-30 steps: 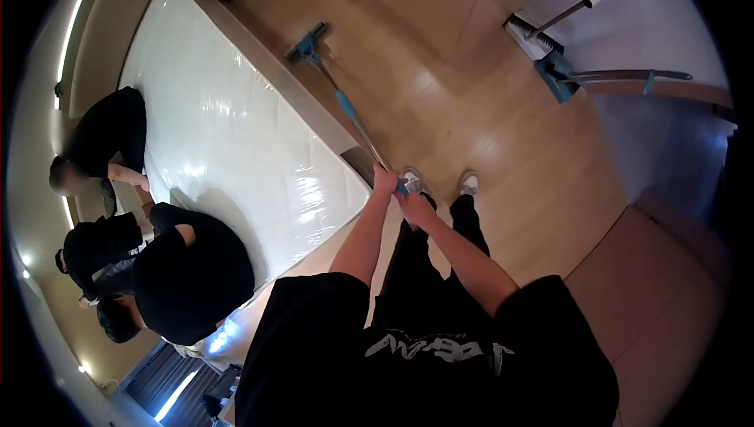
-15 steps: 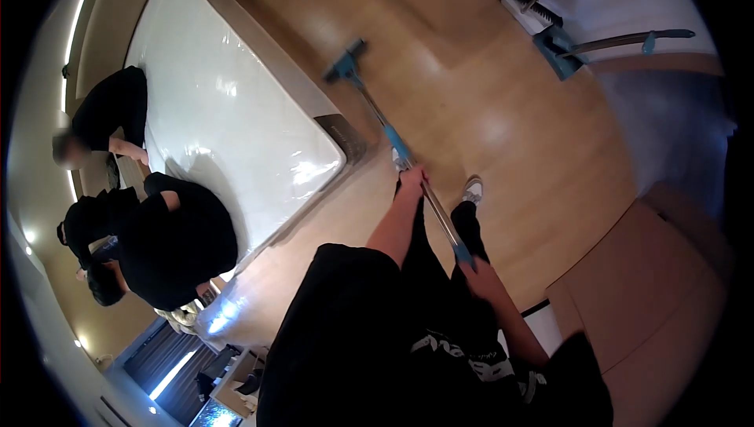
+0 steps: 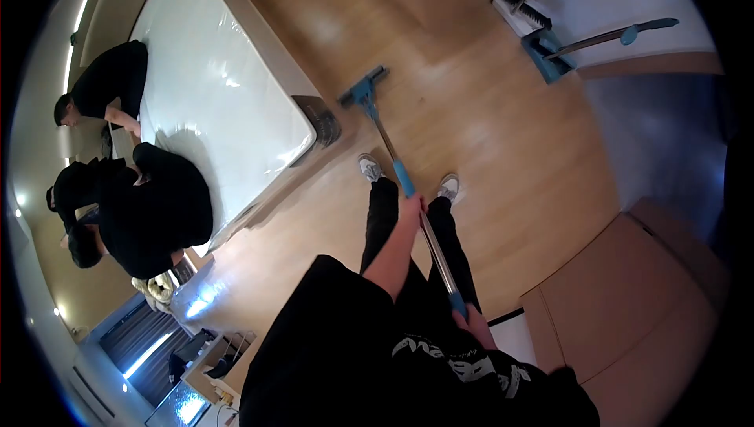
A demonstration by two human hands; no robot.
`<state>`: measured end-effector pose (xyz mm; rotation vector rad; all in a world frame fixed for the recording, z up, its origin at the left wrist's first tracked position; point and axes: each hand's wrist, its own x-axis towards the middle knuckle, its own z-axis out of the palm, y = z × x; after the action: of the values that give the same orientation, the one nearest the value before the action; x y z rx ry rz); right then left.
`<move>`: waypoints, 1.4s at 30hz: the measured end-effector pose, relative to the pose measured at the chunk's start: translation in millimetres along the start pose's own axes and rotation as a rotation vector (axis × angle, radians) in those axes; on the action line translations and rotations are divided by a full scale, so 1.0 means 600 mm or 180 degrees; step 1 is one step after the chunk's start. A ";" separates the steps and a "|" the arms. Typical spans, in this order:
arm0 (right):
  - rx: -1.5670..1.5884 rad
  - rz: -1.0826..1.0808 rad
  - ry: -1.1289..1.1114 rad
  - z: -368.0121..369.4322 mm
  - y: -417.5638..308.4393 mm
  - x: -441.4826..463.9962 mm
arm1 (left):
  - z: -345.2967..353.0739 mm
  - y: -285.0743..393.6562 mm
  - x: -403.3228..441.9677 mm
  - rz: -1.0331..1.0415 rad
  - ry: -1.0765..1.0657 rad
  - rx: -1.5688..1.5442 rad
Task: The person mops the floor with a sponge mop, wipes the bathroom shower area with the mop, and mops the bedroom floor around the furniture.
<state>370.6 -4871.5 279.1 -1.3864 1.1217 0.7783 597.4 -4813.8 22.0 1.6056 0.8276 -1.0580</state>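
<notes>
A sponge mop with a blue head and a metal pole slants across the middle of the view. Its head rests on the wooden floor near the bed base. My left hand is wrapped round the pole just below the blue sleeve. Lower down and closer to my body, my right hand grips the blue end of the handle, its fingers partly hidden.
A plastic-covered mattress lies to the left, with several people in black beside it. A broom and a blue dustpan stand at the upper right wall. A brown panel is at lower right.
The mop head has come back toward me and slightly right. My right hand has drawn back toward my body with the handle end. Both shoes now show fully.
</notes>
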 end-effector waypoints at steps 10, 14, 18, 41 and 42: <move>0.1223 -0.0626 -0.0753 0.037 -0.244 0.308 | -0.006 0.199 0.044 0.0989 0.0128 0.0165; 0.1477 -0.0817 -0.0528 -0.006 -0.159 0.280 | 0.027 0.140 0.016 0.0893 -0.0542 0.1098; 0.1020 -0.0211 -0.0072 -0.012 0.072 0.184 | 0.042 -0.179 0.071 0.0315 -0.1165 0.3081; -0.0096 -0.0339 0.0264 -0.009 -0.339 0.491 | -0.192 0.284 -0.041 0.0052 -0.2610 0.0885; -0.0135 -0.0397 0.0327 -0.009 -0.356 0.512 | -0.240 0.300 -0.051 0.0253 -0.2136 0.0952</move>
<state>669.5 -4953.7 69.6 -1.5312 1.0914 0.6509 780.8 -4723.0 132.7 1.3602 0.1580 -1.5880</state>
